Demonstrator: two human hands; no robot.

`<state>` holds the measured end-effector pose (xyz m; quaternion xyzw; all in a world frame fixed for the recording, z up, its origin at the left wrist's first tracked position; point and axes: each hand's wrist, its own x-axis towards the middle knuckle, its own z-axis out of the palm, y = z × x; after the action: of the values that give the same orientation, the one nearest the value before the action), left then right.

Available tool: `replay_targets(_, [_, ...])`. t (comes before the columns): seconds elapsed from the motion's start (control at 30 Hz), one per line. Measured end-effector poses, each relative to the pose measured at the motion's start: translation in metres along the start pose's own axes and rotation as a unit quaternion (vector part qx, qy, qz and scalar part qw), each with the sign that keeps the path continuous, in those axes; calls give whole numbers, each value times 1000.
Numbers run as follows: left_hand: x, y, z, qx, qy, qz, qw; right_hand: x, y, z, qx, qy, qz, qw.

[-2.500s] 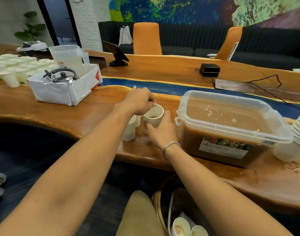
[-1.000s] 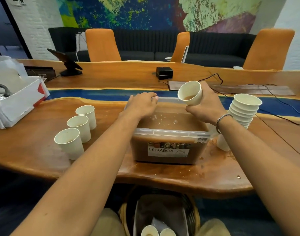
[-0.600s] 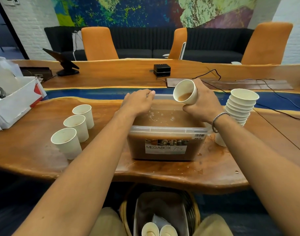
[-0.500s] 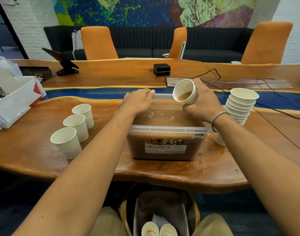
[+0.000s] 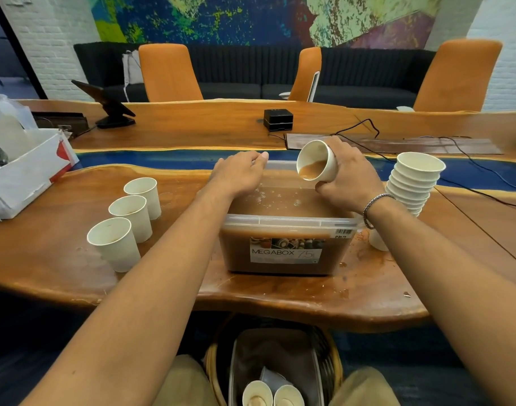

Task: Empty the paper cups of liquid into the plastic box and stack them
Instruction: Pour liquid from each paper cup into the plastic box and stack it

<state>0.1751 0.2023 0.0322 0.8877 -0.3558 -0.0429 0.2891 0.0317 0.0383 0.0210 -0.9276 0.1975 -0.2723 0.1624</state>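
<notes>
Gripping hand: the right hand (image 5: 349, 178) is raised over the far right part of the plastic box (image 5: 286, 222), with fingers and thumb curled tight round a paper cup (image 5: 316, 164). A bracelet (image 5: 375, 205) sits on its wrist.
Paper cup: one, tipped steeply with its mouth facing left and down. Brown liquid pools at the lower lip, above the liquid in the box.
Left hand: the left hand (image 5: 240, 174) lies palm down on the box's far left rim, fingers nearly straight along the edge and holding nothing. Its forearm runs in from the lower left.
Plastic box: one, open-topped, on the wooden table (image 5: 60, 259) in front of the person. It is filled close to the rim with brown liquid, with bubbles on top.
Standing cups: three standing cups (image 5: 130, 215) in a slanted row left of the box, upright and apart from it.
Stack: one cup stack (image 5: 413, 183) right of the box, leaning. Its lower part is behind the right wrist, so the number of cups cannot be told.
Below the table: a basket (image 5: 212, 364) with two more cups (image 5: 258, 394) inside.
Chairs: three orange chairs (image 5: 168, 71) beyond the table.
</notes>
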Motion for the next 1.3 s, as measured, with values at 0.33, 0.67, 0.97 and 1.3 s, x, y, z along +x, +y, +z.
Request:
replay_targets(0.33, [1,-1,0,1,-1,0,1000,-3,-5,-2,-28,10,2,1000])
replay_targets(0.67, [0,-1,0,1,-3,1,1000,-4,-8,-2,-54,5,-2,999])
replay_targets(0.97, [0,-1,2,8,2,0,1000,-5,-9,-3,-79,7,-9,997])
replay_targets(1.3, [1,-2,2,8,1,-2,1000,-4,-10,-1,-105,-5,-20,994])
